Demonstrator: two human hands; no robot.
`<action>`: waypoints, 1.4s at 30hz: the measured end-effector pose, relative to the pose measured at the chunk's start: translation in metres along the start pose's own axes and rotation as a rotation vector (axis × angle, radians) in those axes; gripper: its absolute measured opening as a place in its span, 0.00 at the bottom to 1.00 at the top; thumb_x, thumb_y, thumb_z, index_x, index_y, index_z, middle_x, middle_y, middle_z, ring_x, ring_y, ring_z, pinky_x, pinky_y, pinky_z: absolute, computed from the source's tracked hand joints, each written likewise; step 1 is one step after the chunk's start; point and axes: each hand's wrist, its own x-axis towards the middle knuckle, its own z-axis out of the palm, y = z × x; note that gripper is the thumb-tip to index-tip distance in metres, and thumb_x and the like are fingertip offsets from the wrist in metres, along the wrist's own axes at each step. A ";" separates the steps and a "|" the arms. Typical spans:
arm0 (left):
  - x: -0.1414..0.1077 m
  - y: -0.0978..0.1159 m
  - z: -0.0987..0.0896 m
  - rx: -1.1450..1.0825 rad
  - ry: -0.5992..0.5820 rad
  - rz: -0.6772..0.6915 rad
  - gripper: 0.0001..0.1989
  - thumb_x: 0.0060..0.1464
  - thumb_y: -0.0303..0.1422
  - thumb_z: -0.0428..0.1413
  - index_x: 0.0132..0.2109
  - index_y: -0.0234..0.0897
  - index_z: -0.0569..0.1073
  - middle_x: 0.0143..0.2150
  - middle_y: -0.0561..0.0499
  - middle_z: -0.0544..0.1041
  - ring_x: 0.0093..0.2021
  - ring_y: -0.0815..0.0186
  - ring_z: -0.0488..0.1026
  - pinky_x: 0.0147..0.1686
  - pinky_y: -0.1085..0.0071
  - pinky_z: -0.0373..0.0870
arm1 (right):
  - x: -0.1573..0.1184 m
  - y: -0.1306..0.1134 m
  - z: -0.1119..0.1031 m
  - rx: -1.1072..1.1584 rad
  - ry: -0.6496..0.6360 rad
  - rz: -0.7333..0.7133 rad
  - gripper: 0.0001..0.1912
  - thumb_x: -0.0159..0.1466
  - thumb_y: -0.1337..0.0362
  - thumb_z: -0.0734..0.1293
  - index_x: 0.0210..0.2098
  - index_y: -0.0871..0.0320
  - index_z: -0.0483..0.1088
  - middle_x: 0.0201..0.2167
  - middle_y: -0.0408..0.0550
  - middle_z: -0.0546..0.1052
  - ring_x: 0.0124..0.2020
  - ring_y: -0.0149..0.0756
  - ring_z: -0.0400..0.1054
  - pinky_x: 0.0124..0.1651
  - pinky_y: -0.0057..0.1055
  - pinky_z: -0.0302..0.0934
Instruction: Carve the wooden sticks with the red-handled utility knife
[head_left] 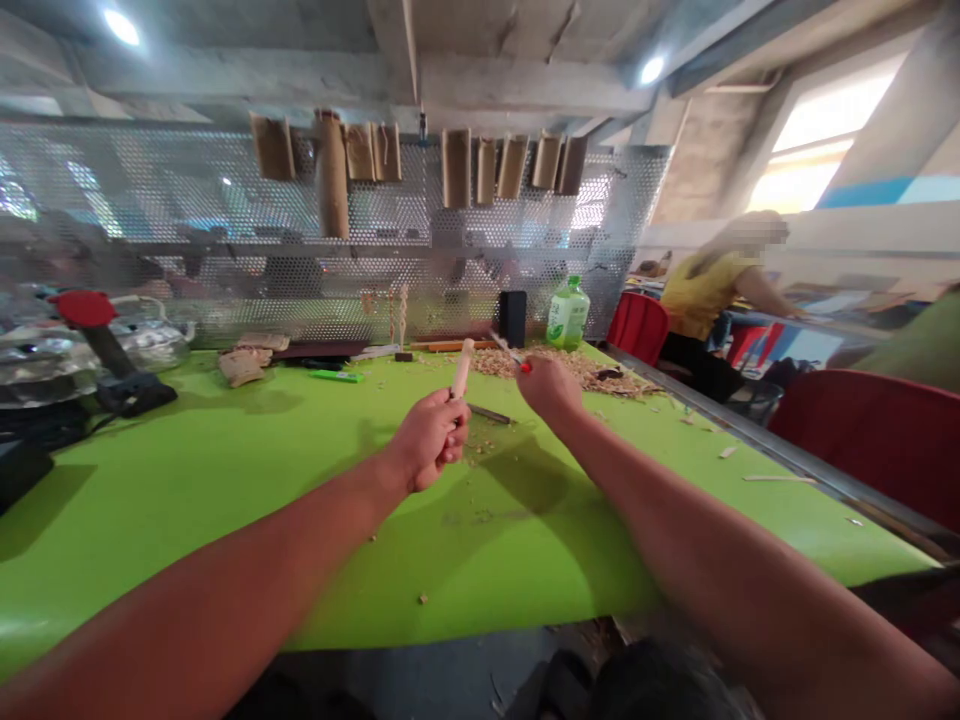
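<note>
My left hand [433,438] is closed around a pale wooden stick [462,370], which points up and slightly away from me. To its right, my right hand [551,388] is closed on a knife with a red handle [526,367]. Its thin blade, a little blurred, points up and left towards the stick without touching it. On the green tabletop [300,520] just beyond my left hand lies a slim dark tool [490,413]. Behind my right hand is a heap of wood shavings [592,372]. Small chips are scattered below my hands.
A green plastic bottle [568,315] and a black box [513,318] stand at the back. A bright green cutter [335,376] lies left of centre. A red-headed stand [105,345] is at far left. A person in yellow [701,290] sits at right, near red chairs [862,430].
</note>
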 end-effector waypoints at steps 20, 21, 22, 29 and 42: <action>0.011 -0.002 0.002 0.025 0.089 -0.011 0.08 0.49 0.22 0.51 0.29 0.37 0.59 0.21 0.60 0.56 0.14 0.80 0.50 0.12 0.81 0.42 | -0.029 -0.038 0.012 -0.091 0.013 -0.380 0.17 0.68 0.59 0.56 0.41 0.55 0.75 0.37 0.53 0.80 0.38 0.39 0.73 0.38 0.29 0.59; 0.009 -0.001 0.003 0.021 0.094 -0.017 0.08 0.49 0.21 0.50 0.29 0.37 0.59 0.21 0.61 0.55 0.14 0.80 0.49 0.12 0.82 0.42 | -0.026 -0.037 0.012 -0.074 0.001 -0.359 0.17 0.68 0.59 0.56 0.41 0.55 0.75 0.38 0.53 0.80 0.40 0.40 0.73 0.40 0.29 0.59; 0.005 0.000 0.005 0.020 0.096 -0.028 0.08 0.49 0.21 0.50 0.30 0.37 0.59 0.21 0.61 0.55 0.14 0.80 0.49 0.12 0.82 0.42 | -0.022 -0.034 0.012 -0.056 -0.019 -0.307 0.16 0.68 0.59 0.57 0.42 0.54 0.75 0.40 0.53 0.80 0.42 0.40 0.73 0.41 0.30 0.60; -0.014 -0.002 0.013 -0.005 -0.132 -0.039 0.11 0.55 0.29 0.54 0.46 0.37 0.66 0.25 0.59 0.61 0.15 0.79 0.50 0.11 0.80 0.44 | 0.014 0.019 -0.008 -0.019 -0.074 0.137 0.21 0.68 0.59 0.55 0.46 0.62 0.76 0.42 0.63 0.78 0.42 0.47 0.74 0.37 0.33 0.62; 0.010 0.000 -0.008 -0.064 0.008 0.038 0.06 0.50 0.26 0.55 0.31 0.36 0.62 0.25 0.59 0.61 0.15 0.81 0.52 0.11 0.82 0.44 | -0.041 -0.041 0.008 -0.080 -0.030 -0.364 0.16 0.66 0.59 0.57 0.38 0.55 0.75 0.34 0.52 0.80 0.32 0.37 0.72 0.32 0.27 0.54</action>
